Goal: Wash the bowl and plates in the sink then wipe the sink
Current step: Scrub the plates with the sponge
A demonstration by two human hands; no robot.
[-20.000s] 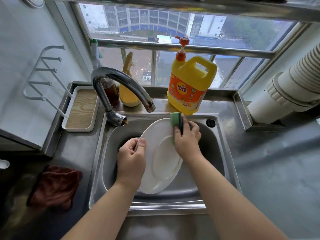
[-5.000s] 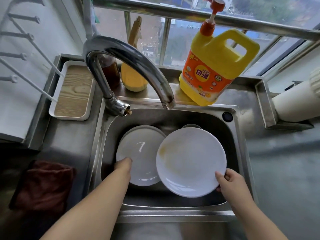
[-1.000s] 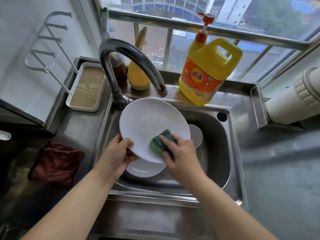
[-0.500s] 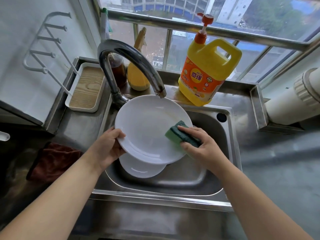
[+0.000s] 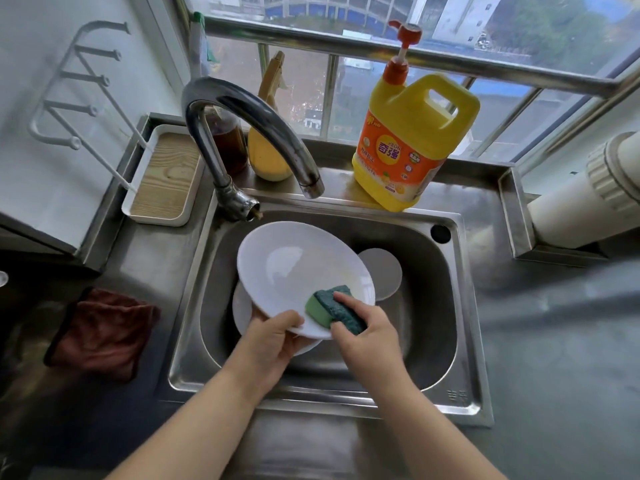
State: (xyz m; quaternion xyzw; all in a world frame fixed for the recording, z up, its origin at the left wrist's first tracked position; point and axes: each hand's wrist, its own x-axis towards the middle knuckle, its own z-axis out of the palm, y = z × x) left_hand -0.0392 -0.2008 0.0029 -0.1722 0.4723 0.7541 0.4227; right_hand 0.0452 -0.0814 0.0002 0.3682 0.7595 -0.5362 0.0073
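I hold a large white plate [image 5: 291,268] tilted over the steel sink [image 5: 460,341]. My left hand [image 5: 272,344] grips its near rim, thumb on top. My right hand [image 5: 370,336] grips a green sponge [image 5: 329,304] and presses it on the plate's lower right part. A faint yellowish smear shows near the plate's right rim. Under it lies a second white plate [image 5: 242,313], mostly hidden. A smaller white round dish [image 5: 386,271], perhaps the bowl, peeks out behind on the right.
The curved tap [image 5: 249,119] arches over the sink's back left. A yellow detergent jug [image 5: 412,140] stands on the back ledge, beside a yellow spray bottle [image 5: 268,157] and a brown bottle [image 5: 228,143]. A white tray [image 5: 164,178] and dark red cloth [image 5: 100,332] lie left.
The plate has come lower and nearer to me. My left hand shifted from the plate's left rim to its near rim. The sponge moved from the right edge to the lower right.
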